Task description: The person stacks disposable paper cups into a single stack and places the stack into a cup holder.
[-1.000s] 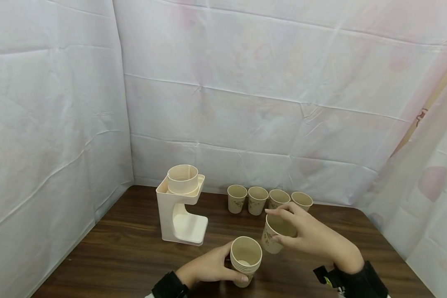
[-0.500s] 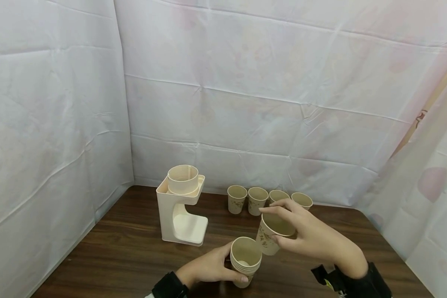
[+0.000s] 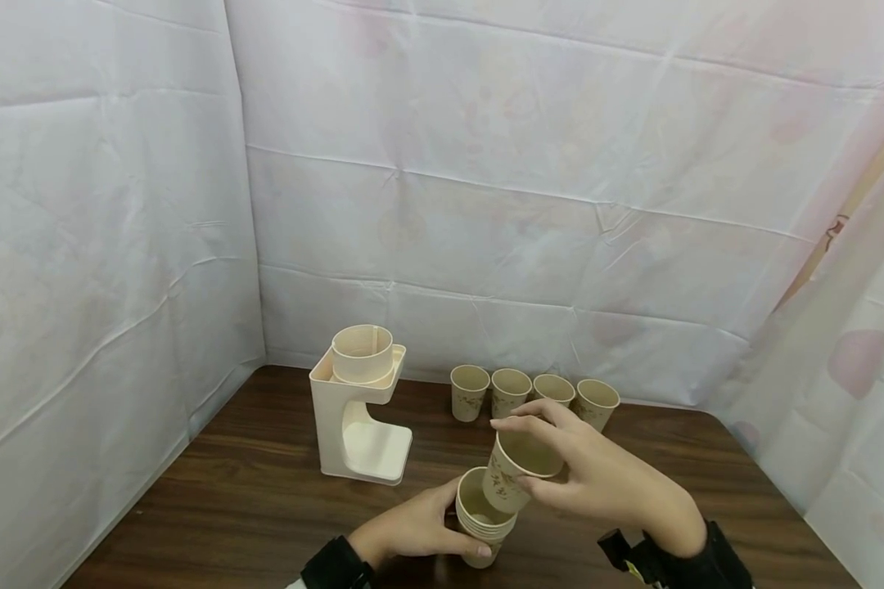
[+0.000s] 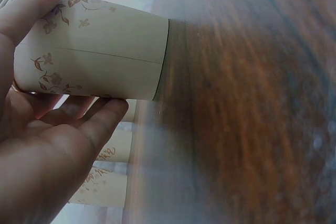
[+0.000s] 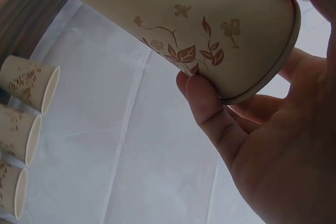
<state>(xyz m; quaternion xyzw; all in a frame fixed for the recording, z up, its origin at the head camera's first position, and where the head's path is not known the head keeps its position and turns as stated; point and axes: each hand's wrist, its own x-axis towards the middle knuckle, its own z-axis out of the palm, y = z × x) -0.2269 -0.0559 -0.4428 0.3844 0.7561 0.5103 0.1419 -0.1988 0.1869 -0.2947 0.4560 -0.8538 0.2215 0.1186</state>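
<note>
My left hand point(image 3: 429, 523) grips a stack of beige paper cups point(image 3: 484, 536) that stands upright on the table; in the left wrist view, thumb and fingers curl round the lowest cup point(image 4: 100, 51), which has brown flower prints. Above it, my right hand point(image 3: 585, 470) pinches a single paper cup point(image 3: 507, 478) near its rim. That cup tilts, its base at the mouth of the stack; whether it touches the inside cannot be seen. The right wrist view shows the held cup point(image 5: 210, 30) between thumb and fingers.
Several like cups point(image 3: 470, 394) stand in a row along the back of the wooden table point(image 3: 228, 491). A cream-coloured stand point(image 3: 331, 425) with a round cup-shaped top point(image 3: 363, 356) is at the left. White cloth point(image 3: 427, 229) hangs behind the table.
My right hand has moved left with its cup, from beside the stack to over its mouth. The left hand and the stack have stayed in place.
</note>
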